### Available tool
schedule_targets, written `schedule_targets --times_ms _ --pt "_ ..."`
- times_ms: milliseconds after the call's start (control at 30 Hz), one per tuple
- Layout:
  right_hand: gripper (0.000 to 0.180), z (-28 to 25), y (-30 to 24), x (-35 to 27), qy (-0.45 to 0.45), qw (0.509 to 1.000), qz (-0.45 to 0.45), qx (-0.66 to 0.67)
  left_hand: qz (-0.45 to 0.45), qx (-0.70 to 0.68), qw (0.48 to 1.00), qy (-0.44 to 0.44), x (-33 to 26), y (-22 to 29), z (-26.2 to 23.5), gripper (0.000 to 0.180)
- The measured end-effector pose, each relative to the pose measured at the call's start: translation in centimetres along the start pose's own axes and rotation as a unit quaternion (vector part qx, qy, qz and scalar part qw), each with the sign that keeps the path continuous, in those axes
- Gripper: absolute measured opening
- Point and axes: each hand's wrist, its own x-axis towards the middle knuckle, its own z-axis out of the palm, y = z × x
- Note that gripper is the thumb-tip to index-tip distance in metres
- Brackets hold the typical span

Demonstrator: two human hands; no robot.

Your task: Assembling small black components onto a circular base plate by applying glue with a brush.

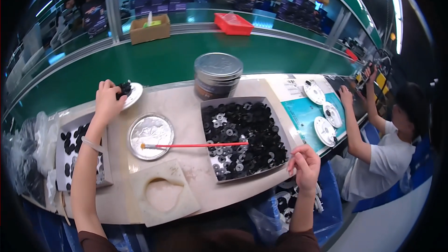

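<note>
At the far left of the bench, my left hand [109, 100] is closed on a black part [124, 89] at the edge of a white round disc [135, 95]. My right hand [305, 164] hovers just off the right edge of a shallow box [242, 176] full of small black and grey round parts. Its fingers are curled and pinched together; what they hold, if anything, cannot be made out. Between my arms, a red-handled brush [196, 145] lies with its bristles over a round metal lid [151, 130] and its handle end over the box.
A metal can [218, 77] stands behind the box. A pale block with a round hollow [164, 191] lies near the front edge. Another box of black parts [105, 177] is under my left forearm. At right, a co-worker [380, 158] sits beside white discs [325, 131].
</note>
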Motion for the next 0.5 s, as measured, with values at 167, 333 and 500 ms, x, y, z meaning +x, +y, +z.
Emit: schedule_targets --times_ms 167,333,500 --pt "0.012 -5.2 0.2 -2.0 0.081 0.993 0.032 -0.075 0.013 0.259 0.965 0.035 3.4 -2.9 3.6 0.020" --pt "0.012 -8.5 1.2 -4.0 0.157 0.982 0.056 -0.085 -0.118 0.292 0.946 -0.074 6.0 -7.7 7.2 0.019" --pt "0.013 -11.4 3.5 -5.6 0.215 0.965 0.097 -0.116 -0.165 0.055 0.982 -0.075 6.1 -7.2 7.1 0.022"
